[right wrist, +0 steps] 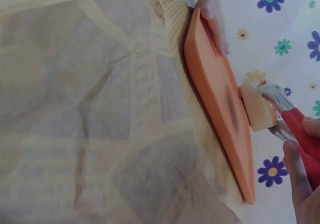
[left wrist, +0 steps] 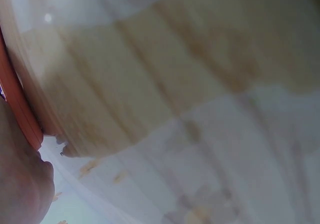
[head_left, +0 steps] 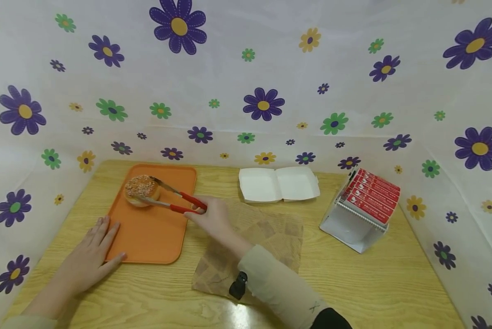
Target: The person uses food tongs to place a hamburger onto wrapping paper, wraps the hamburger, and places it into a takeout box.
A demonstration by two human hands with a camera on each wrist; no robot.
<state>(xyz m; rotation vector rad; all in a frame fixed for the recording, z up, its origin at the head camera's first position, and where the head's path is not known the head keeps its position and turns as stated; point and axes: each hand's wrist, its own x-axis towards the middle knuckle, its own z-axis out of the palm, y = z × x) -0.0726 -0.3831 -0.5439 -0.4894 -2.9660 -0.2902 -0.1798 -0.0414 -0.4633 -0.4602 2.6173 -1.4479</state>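
My right hand [head_left: 214,217] grips a pair of tongs [head_left: 183,209] by the red handles. The metal tips lie on either side of a round bun [head_left: 141,188] with a crumbly topping, over the far left of an orange tray [head_left: 147,240]. In the right wrist view the bun [right wrist: 256,107] sits between the tips, close to the tray's surface; whether it touches the tray I cannot tell. My left hand [head_left: 85,262] rests at the tray's left edge, fingers straight. The left wrist view shows part of that hand [left wrist: 22,184] beside the orange rim [left wrist: 20,99].
Right of the tray lies a brown printed sheet of paper [head_left: 270,235], partly under my right forearm. An open white box [head_left: 297,185] stands behind it. At the right is a metal holder [head_left: 350,228] with red-and-white packaging [head_left: 373,196]. Flower-patterned sheeting [head_left: 229,82] surrounds the wooden table.
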